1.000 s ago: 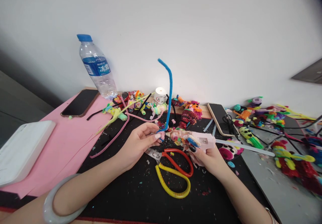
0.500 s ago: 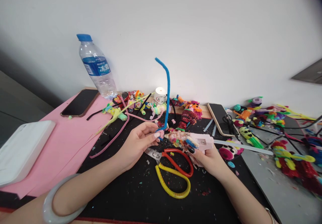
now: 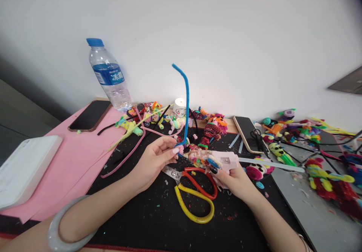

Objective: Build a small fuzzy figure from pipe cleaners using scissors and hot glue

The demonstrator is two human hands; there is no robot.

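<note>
Between thumb and fingers my left hand (image 3: 158, 155) pinches a small pink fuzzy piece (image 3: 178, 150) with a blue pipe cleaner (image 3: 186, 105) standing up from it, bent near its top. My right hand (image 3: 234, 180) is wrapped round a white hot glue gun (image 3: 226, 160), its front crusted with coloured fuzz and glue. The gun's nozzle points left, at or very near the pink piece; whether they touch I cannot tell. A translucent glue stick (image 3: 271, 164) sticks out of the gun's back. Under both hands lie scissors (image 3: 195, 210) with one red and one yellow handle.
A water bottle (image 3: 109, 76) leans against the wall near a dark phone (image 3: 89, 115). At left, a white box-like device (image 3: 29, 169) rests on pink paper (image 3: 73, 146). Several pipe-cleaner figures (image 3: 213, 129) line the back, around a second phone (image 3: 249, 133). Scraps dot the black mat (image 3: 135, 222).
The blue pipe cleaner and pink piece have shifted slightly left. The glue gun has moved a little left too, still in my right hand.
</note>
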